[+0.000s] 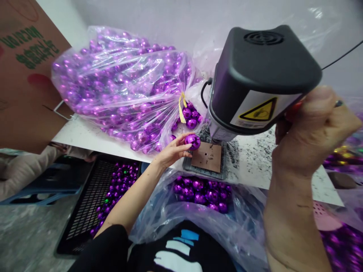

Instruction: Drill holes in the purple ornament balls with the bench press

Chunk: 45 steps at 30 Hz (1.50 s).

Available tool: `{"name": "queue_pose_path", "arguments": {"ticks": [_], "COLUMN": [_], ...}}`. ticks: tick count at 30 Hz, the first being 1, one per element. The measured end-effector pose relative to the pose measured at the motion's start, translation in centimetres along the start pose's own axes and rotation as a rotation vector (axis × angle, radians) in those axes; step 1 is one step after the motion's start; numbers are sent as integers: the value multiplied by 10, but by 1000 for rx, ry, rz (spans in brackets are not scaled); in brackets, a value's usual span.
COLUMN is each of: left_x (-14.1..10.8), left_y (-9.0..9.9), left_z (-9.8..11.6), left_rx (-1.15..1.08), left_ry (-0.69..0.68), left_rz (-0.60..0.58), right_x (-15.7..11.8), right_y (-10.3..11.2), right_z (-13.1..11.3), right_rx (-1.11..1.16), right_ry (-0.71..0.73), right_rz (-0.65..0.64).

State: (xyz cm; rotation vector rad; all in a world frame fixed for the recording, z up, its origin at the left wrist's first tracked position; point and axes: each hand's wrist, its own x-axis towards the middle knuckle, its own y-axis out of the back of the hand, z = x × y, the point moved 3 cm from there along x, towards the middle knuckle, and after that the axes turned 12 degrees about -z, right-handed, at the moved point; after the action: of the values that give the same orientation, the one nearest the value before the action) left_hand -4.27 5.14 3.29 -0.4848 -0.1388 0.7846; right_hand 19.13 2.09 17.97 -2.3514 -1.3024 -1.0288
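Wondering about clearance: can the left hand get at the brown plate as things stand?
Likely yes: the left hand, holding a purple ball, is beside the brown plate, whose front looks uncovered by the black machine.

The person wears a black top (211,249) with a print (178,260) of streaky white and blue patches, its left sleeve (102,251) ending around the elbow. Both forearms (136,192) are bare. A dark spot (338,103), too small to make out, shows on the right hand (317,122).
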Motion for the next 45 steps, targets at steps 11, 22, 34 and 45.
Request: {"name": "queue_pose_path", "arguments": {"ticks": [11, 22, 34, 45], "left_x": [-7, -11, 14, 29], "left_y": [-1, -8, -24, -31], "left_z": [-28, -33, -49, -39], "left_rx": [-264, 204, 967, 1255], "left_ry": [34, -29, -223, -177], "left_rz": [-44, 168, 380, 353], "right_x": [7, 25, 23, 24], "right_y": [0, -8, -9, -8], "right_z": [-1, 2, 1, 1], "right_rx": [32, 271, 255, 226], "right_ry": [-120, -195, -181, -162], "right_rz": [-37, -69, -60, -77]}}
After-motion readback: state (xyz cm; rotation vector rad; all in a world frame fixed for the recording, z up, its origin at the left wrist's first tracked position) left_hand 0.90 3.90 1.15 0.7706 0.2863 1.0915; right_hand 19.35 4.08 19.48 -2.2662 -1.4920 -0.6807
